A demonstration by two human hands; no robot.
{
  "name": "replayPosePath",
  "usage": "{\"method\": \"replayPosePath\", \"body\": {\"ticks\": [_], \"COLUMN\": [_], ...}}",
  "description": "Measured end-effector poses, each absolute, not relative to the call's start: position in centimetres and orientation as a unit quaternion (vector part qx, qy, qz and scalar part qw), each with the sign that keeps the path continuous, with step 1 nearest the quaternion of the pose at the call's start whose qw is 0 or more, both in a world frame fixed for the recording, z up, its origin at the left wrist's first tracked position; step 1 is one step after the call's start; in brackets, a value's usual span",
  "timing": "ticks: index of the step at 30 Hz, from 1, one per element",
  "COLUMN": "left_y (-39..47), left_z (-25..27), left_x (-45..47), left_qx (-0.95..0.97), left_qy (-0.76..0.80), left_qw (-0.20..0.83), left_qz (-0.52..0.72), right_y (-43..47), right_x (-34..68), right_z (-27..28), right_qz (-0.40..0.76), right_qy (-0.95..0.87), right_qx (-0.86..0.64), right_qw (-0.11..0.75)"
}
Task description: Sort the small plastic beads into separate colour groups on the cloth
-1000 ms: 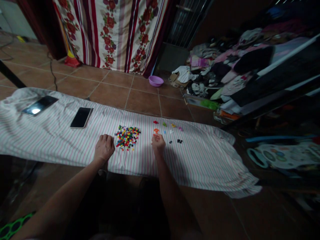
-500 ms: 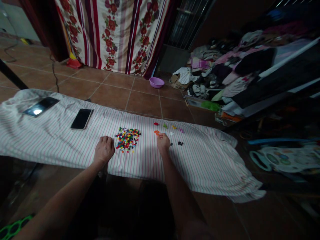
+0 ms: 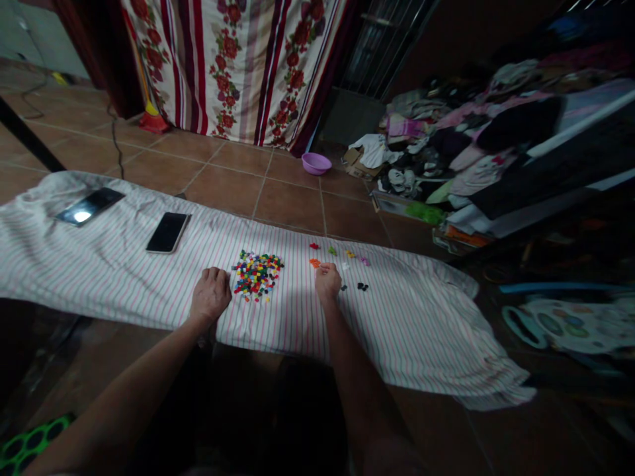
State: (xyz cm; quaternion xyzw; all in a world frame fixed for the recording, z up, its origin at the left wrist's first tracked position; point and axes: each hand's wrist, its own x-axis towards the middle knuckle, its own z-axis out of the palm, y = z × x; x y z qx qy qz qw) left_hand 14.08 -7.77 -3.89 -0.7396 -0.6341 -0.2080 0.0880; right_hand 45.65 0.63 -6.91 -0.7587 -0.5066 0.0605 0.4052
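Many coloured pieces (image 3: 258,273) lie between the curled hands (image 3: 210,294) (image 3: 328,282), nearer the left; grip unclear.

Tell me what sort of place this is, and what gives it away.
Probably a room in a home: a floral curtain hangs over a tiled floor, with a big heap of clothes and a purple basin beyond the striped cloth.

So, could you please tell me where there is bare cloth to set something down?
Striped cloth lies bare right of the black pieces and between the mixed pile and orange pieces. It is crowded around the right hand and the pile itself.
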Motion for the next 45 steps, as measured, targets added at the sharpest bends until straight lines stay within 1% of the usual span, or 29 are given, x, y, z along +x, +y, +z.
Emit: {"method": "replayPosePath", "body": {"ticks": [6,11,17,22,25,29,36,40,45], "left_y": [-7.7,-7.7,-7.8,-7.7,-7.7,-7.7,-7.8,-7.8,-7.7], "left_z": [-4.1,-4.1,-4.1,-4.2,-4.2,-4.2,-4.0,-4.4,-4.6], "left_x": [14.0,14.0,14.0,14.0,13.9,13.9,14.0,13.9,13.9], "left_qx": [-0.735,-0.733,-0.733,-0.730,-0.730,-0.733,-0.736,-0.737,-0.738], "left_qy": [-0.641,-0.643,-0.643,-0.644,-0.642,-0.641,-0.639,-0.637,-0.635], "left_qw": [0.083,0.074,0.079,0.066,0.057,0.068,0.080,0.097,0.091], "left_qz": [-0.206,-0.207,-0.207,-0.218,-0.227,-0.218,-0.207,-0.206,-0.210], "right_y": [0.5,-1.9,-5.2,-6.4,-7.0,-7.1,-6.8,-7.1,-7.3], "right_x": [46.0,44.7,40.3,37.5,36.9,36.8,36.4,36.6,37.1], "right_z": [-7.1,-7.2,-6.4,-5.1,-4.8,-5.0,-5.5,-5.3,-5.5], "right_qz": [0.078,0.096,0.154,0.193,0.190,0.173,0.148,0.159,0.175], "right_qy": [-0.509,-0.531,-0.615,-0.700,-0.729,-0.752,-0.754,-0.744,-0.719], "right_qx": [-0.740,-0.700,-0.643,-0.583,-0.573,-0.567,-0.569,-0.573,-0.584], "right_qw": [0.433,0.467,0.429,0.364,0.321,0.289,0.293,0.305,0.334]}}
